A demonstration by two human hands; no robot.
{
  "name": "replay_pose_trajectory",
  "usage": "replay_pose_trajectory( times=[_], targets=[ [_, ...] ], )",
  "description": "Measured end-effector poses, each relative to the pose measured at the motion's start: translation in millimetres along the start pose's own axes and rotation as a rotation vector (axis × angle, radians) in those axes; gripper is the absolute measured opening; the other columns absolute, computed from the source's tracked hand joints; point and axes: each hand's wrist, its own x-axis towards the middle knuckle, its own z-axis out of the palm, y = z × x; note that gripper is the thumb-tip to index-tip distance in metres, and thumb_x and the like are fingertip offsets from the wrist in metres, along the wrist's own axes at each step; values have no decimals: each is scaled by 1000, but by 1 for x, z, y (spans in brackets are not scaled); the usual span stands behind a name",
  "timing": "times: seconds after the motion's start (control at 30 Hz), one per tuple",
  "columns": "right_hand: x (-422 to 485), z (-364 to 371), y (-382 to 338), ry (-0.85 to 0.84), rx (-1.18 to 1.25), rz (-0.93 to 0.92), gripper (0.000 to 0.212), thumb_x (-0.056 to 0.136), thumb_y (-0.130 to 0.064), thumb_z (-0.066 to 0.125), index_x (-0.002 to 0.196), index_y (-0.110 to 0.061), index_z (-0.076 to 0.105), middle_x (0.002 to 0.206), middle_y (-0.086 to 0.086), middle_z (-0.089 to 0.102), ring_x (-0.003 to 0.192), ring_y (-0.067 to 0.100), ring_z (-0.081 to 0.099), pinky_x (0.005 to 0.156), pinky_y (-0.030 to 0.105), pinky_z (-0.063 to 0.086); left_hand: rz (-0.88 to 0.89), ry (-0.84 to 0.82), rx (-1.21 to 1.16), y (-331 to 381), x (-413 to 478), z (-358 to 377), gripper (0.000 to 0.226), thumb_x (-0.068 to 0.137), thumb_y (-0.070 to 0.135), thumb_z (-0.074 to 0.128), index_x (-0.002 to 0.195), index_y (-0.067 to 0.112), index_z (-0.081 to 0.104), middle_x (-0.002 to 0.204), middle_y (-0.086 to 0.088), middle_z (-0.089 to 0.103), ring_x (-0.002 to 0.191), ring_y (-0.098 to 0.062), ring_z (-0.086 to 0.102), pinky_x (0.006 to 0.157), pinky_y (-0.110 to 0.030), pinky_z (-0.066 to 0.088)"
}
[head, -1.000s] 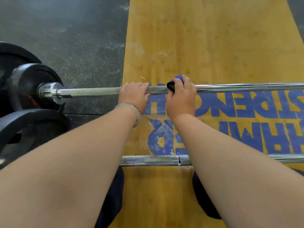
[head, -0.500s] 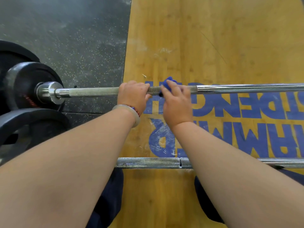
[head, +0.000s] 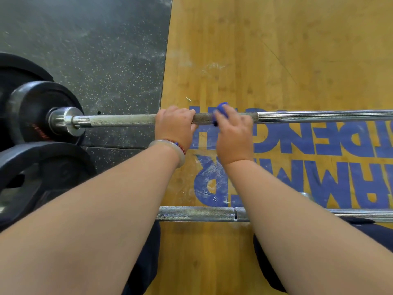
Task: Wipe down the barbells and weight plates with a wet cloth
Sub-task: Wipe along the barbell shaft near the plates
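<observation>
Nearest us, a second barbell (head: 197, 213) lies across the wooden platform (head: 276, 60). Beyond it, our left hand (head: 173, 128) wraps the far barbell (head: 123, 120) at its knurled shaft. Just beside it, our right hand (head: 234, 137) curls round the blue cloth (head: 222, 107), pressing it onto that shaft. Black weight plates (head: 32, 107) sit at the far barbell's left end.

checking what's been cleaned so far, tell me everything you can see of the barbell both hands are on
The barbell is a steel bar lying level across the view, over black rubber floor and wooden platform. Its left stretch is dull grey knurling; right of the hands the shaft is smooth and shiny. At its left end a chrome collar meets a black weight plate on the sleeve. The left hand grips the knurling; beside it the right hand holds a blue cloth against the bar.
</observation>
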Motion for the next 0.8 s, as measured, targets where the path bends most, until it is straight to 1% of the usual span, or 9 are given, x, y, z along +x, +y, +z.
replay_pose_trajectory(
  times=[0.1,0.13,0.27,0.33,0.43,0.5,0.67,0.73,0.8],
  targets=[
    [4,-7,12,76,40,334,37,74,9,50,103,0,71,114,16,66,75,43,54,70,29,37,-10,0,7,0,0,-1,25,98,35,45,115,23,58,109,7,63,107,-19,49,87,-31,28],
    [3,-5,3,72,40,334,39,72,10,51,103,1,71,113,17,66,74,43,54,69,29,38,-11,4,14,0,0,-1,24,98,35,45,113,23,58,108,7,63,106,-19,49,85,-31,28],
    [-5,1,-27,-104,96,-51,43,66,9,51,103,0,72,111,16,68,71,38,56,69,36,52,-9,8,25,2,-1,-2,21,97,35,45,107,23,59,104,7,63,104,-19,49,81,-30,26],
    [0,-2,-9,-94,54,-68,43,71,8,46,104,-2,72,113,14,67,73,38,56,71,37,52,-15,3,38,3,0,-3,18,97,35,46,102,23,59,99,7,63,100,-19,50,81,-31,28],
    [10,-14,28,-18,-60,317,49,83,8,36,120,-6,65,131,9,58,95,39,51,77,28,37,-27,-8,46,4,1,-3,17,97,35,46,99,22,57,94,6,61,96,-20,50,80,-32,31],
    [9,-15,24,-28,-70,440,50,87,9,37,128,-8,60,140,6,50,104,34,46,80,20,29,-30,4,48,3,2,-2,17,97,35,47,98,22,57,93,6,61,95,-20,50,80,-32,31],
    [-7,2,-25,-151,156,-16,48,63,20,63,106,0,70,115,16,66,71,37,55,71,36,51,8,28,83,2,2,-1,18,98,35,45,97,21,56,94,5,62,96,-21,51,76,-30,26],
    [-2,-5,-5,-127,109,-20,49,65,20,60,108,-2,70,117,14,66,73,38,55,74,34,49,23,34,94,2,2,0,19,98,36,44,103,20,56,98,4,62,97,-21,51,78,-31,29],
    [5,-16,25,-56,32,179,49,77,15,48,119,-5,66,130,11,59,87,40,52,81,28,41,42,32,114,0,2,1,23,99,36,43,110,19,55,101,4,62,97,-22,52,79,-32,31]
  ],
)
